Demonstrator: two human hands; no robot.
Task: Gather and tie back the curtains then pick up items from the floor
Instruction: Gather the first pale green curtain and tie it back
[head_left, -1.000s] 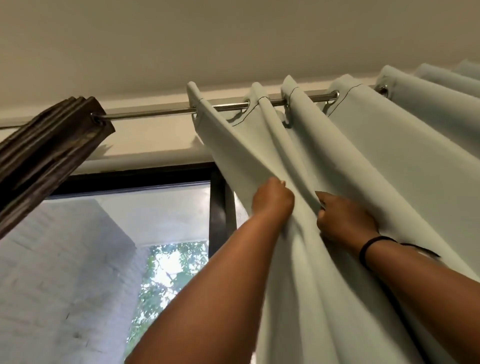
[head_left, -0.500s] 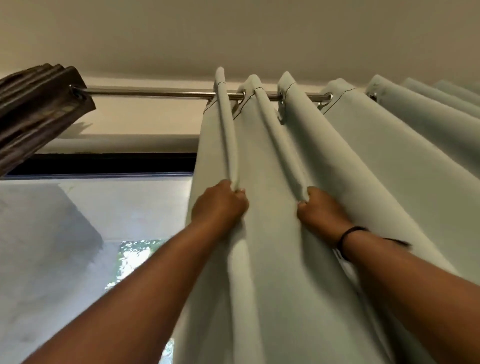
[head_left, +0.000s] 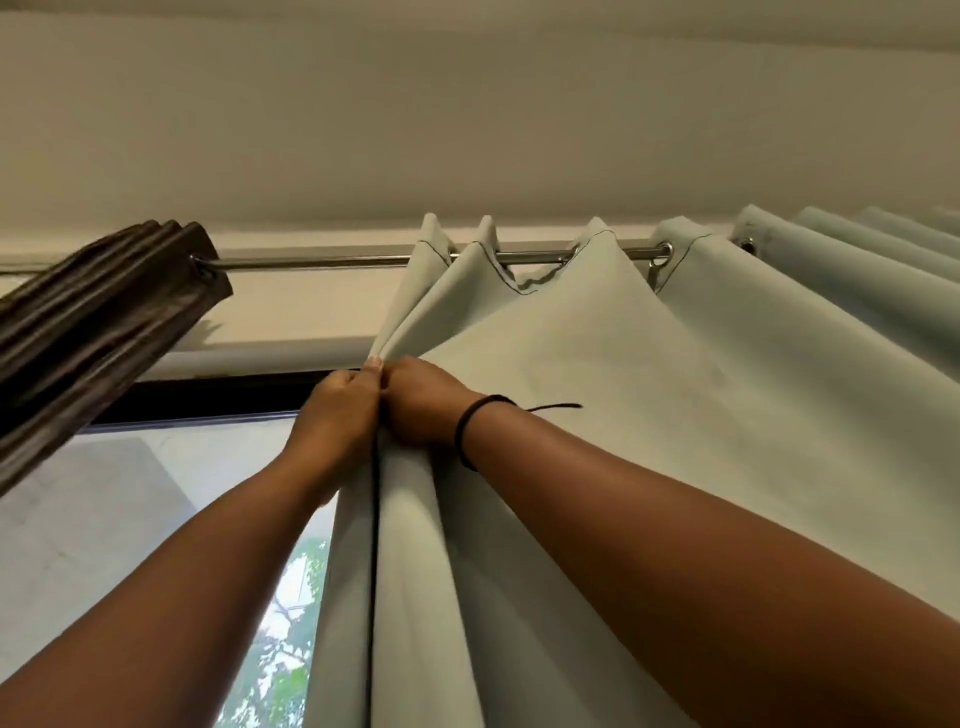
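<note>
No brand, label or writing can be read anywhere in the view. A pale grey-green fabric curtain with metal eyelets (head_left: 597, 374) hangs from a shiny round metal curtain rod (head_left: 322, 261) just under the cream ceiling (head_left: 467, 114), filling the right half of the view. The left hand (head_left: 340, 410) and the right hand (head_left: 423, 405) are raised side by side and touch each other at the curtain's leading edge, just below the rod. Both have their fingers curled tight round bunched folds of the cloth, the left thumb tip (head_left: 375, 362) pinching the top of the gathered pleat. A thin black cord bracelet (head_left: 467, 428) circles the right wrist, its loose end lying against the cloth. At the left end of the rod hangs a dark brown pleated curtain (head_left: 98, 306), well apart from the pale one. Below it the black-framed glass window (head_left: 208, 457) shows a grey wall and green leaves outside. Half a second ago the hands gripped two separate pleats with a fold of cloth between them; now they have come together, the pleats are pressed into one bundle, and the cloth above fans out in slanting folds up to the eyelets.
</note>
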